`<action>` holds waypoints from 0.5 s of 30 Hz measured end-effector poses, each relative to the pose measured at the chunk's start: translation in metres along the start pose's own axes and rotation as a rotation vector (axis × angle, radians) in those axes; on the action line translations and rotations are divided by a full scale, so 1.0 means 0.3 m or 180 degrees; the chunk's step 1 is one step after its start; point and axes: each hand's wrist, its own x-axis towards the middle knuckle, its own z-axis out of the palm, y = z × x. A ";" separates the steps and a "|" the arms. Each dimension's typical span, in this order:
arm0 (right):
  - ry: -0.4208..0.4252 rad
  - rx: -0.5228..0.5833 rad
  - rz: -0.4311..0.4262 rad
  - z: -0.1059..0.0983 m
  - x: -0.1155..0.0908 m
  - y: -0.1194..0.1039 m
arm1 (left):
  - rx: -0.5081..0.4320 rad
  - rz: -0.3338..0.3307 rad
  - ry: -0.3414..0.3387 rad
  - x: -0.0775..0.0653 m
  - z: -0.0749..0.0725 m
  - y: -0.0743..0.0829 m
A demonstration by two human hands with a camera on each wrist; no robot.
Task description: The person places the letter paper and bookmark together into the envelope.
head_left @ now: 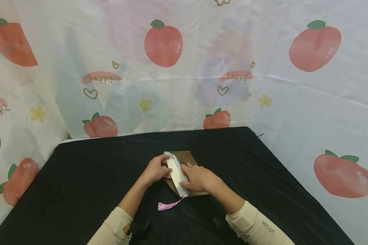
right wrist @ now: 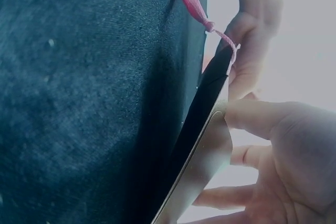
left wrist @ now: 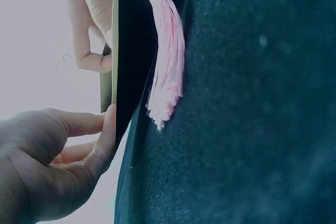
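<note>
A long cream bookmark (head_left: 175, 173) with speckled silver-grey ends lies slanted over a brown card sheet (head_left: 184, 156). From its near end hangs a pink tassel (head_left: 168, 205), which drapes on the black cloth in the left wrist view. My left hand (head_left: 154, 170) pinches the bookmark's left edge, thumb on top. At the other long edge, my right hand (head_left: 200, 178) holds the bookmark with thumb and bent fingers, where a narrow whitish flap stands raised. The right wrist view shows the brown sheet's edge (right wrist: 207, 153) beside that hand's fingers; some fingertips are hidden.
Black cloth (head_left: 89, 177) covers the table under both arms. A white curtain (head_left: 184, 95) printed with peaches, hearts and flowers stands behind the table and along both sides. A small dark object (head_left: 139, 229) lies near the left sleeve.
</note>
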 end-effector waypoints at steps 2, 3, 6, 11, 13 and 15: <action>-0.0002 0.0013 0.0007 -0.001 -0.003 0.000 | -0.0004 0.0014 0.0006 -0.001 0.001 0.001; 0.0000 0.0023 0.0008 -0.002 -0.004 0.000 | 0.0004 0.0021 0.0006 -0.002 0.002 0.002; -0.0007 0.0057 0.0014 -0.004 -0.007 -0.001 | 0.0007 0.0034 -0.0001 -0.004 0.004 0.005; -0.0015 0.0131 0.0002 -0.002 -0.003 0.004 | 0.0023 0.0021 -0.0010 -0.002 0.008 0.003; -0.0001 0.0147 -0.0018 0.000 -0.003 0.006 | 0.0013 0.0020 -0.0013 -0.002 0.009 0.001; 0.0015 0.0151 -0.0039 0.000 -0.003 0.007 | -0.0028 -0.0005 -0.0009 -0.001 0.011 -0.001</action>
